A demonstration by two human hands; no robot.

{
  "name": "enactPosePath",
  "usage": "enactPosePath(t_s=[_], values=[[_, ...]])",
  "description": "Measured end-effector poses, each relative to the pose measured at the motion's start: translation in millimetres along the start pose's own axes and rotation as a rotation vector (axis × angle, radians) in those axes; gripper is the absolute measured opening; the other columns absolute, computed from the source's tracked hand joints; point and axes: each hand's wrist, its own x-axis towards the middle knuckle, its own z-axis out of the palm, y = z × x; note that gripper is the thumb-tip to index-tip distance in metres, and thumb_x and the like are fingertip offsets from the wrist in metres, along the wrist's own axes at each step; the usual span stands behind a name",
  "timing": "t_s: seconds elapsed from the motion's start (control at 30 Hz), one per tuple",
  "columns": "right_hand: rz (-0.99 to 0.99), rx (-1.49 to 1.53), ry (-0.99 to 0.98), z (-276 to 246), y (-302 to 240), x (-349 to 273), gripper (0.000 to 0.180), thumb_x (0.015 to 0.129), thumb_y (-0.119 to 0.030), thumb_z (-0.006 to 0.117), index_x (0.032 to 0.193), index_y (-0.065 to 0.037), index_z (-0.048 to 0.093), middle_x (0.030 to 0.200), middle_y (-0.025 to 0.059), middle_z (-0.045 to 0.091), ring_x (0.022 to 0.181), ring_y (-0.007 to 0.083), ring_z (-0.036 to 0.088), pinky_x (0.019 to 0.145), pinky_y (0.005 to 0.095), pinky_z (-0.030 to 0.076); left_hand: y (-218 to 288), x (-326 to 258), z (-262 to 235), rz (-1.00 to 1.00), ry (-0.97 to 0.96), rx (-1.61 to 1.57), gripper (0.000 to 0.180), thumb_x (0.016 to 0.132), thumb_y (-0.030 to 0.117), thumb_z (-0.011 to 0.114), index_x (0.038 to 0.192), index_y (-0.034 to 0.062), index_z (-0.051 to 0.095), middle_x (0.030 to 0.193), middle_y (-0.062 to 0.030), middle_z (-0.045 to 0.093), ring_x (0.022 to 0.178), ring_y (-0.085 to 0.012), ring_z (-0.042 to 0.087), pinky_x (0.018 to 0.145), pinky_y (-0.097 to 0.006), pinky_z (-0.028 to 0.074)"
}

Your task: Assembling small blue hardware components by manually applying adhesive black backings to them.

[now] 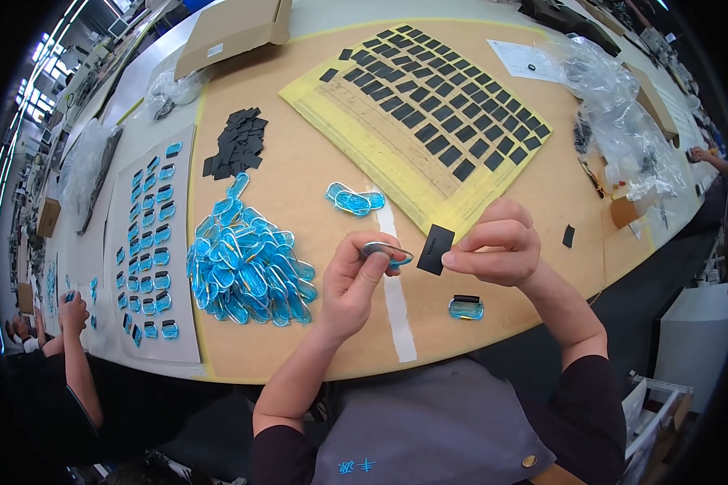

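My left hand (354, 283) pinches an oval metal ring with blue film (396, 254) between thumb and fingers. Just right of it, my right hand (497, 245) holds a small black rectangular tab (435, 250) by its edge. Ring and tab are close but apart. Below the right hand, a blue oval piece with a black band at its top (466, 307) lies on the table. To the left is a large heap of blue oval rings (251, 263). Several more blue rings (354, 200) lie in a small group beyond my left hand.
A yellow-edged board (364, 133) carries rows of black tabs. A pile of black tabs (239, 141) lies beyond the heap. A grey sheet (182, 323) at left holds rows of banded blue pieces. Clear plastic bags (615, 105) and a cardboard box (234, 36) stand around. A co-worker's hand (73, 311) is at far left.
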Motion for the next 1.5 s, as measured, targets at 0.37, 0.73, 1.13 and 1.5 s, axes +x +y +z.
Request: enactPosePath(t_s=[0.37, 0.73, 1.13, 1.5], values=[[1.361, 1.161, -0.034, 37.2, -0.3, 3.8, 0.019, 0.082, -0.015, 0.076, 0.092, -0.006, 0.064, 0.079, -0.0011, 0.065, 0.069, 0.0046, 0.058, 0.058, 0.0177, 0.043, 3.0, 4.3, 2.1, -0.109, 0.001, 0.05, 0.013, 0.101, 0.014, 0.046, 0.108, 0.0028, 0.049, 0.097, -0.0047, 0.058, 0.087, -0.0087, 0.055, 0.078, -0.025, 0.046], [1.473, 1.394, -0.225, 36.3, 2.8, -13.0, 0.018, 0.081, -0.017, 0.077, 0.089, -0.006, 0.065, 0.078, -0.0001, 0.064, 0.066, 0.0047, 0.056, 0.058, 0.018, 0.041, -2.8, 6.2, 4.6, -0.211, -0.041, 0.214, 0.016, 0.102, 0.011, 0.042, 0.116, 0.0031, 0.044, 0.097, -0.004, 0.055, 0.084, -0.0078, 0.051, 0.075, -0.023, 0.045], [1.486, 1.437, -0.336, 33.8, 6.8, -19.6, 0.016, 0.08, -0.015, 0.077, 0.083, -0.006, 0.064, 0.072, -0.0008, 0.062, 0.061, 0.0057, 0.053, 0.056, 0.0189, 0.04, 5.0, 9.1, 9.8, -0.155, -0.153, 0.374, 0.044, 0.1, 0.004, 0.04, 0.143, 0.0021, 0.032, 0.102, -0.004, 0.051, 0.084, -0.0086, 0.05, 0.073, -0.023, 0.044], [1.547, 1.509, -0.351, 37.9, 5.4, -23.4, 0.016, 0.08, -0.017, 0.078, 0.082, -0.008, 0.065, 0.075, -0.0012, 0.063, 0.062, 0.0047, 0.053, 0.057, 0.018, 0.041, 5.7, 9.1, 6.3, -0.158, -0.166, 0.451, 0.046, 0.098, 0.001, 0.041, 0.144, 0.0009, 0.032, 0.103, -0.0049, 0.047, 0.081, -0.0097, 0.049, 0.071, -0.023, 0.045]])
